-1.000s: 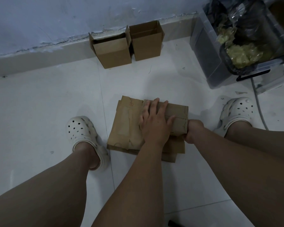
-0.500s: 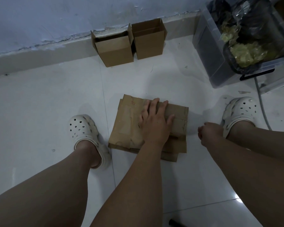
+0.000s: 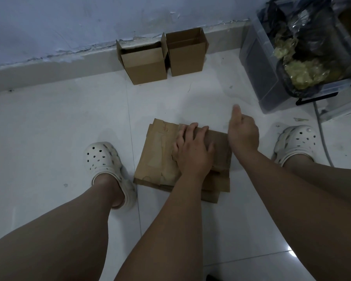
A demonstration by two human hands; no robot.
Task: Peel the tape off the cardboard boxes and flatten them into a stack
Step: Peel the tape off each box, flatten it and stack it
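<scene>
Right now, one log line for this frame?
left hand flat on flattened stack | right hand curled by stack | two open boxes at wall

The scene is lit dimly and evenly, with a cool bluish cast over the wall (image 3: pixel 69 27) and the white floor (image 3: pixel 49 122). Only soft, faint shadows are thrown on the floor around the flattened cardboard stack (image 3: pixel 158 159). A small glare patch (image 3: pixel 290 252) is seen toward the floor's near right corner. The right hand (image 3: pixel 243 132) is slightly blurred, and the skirting (image 3: pixel 49 75) is bowed by wide-angle distortion.

Open floor (image 3: pixel 190 98) between stack (image 3: pixel 158 159) and upright boxes (image 3: pixel 148 65), bin (image 3: pixel 257 78) rightward
</scene>
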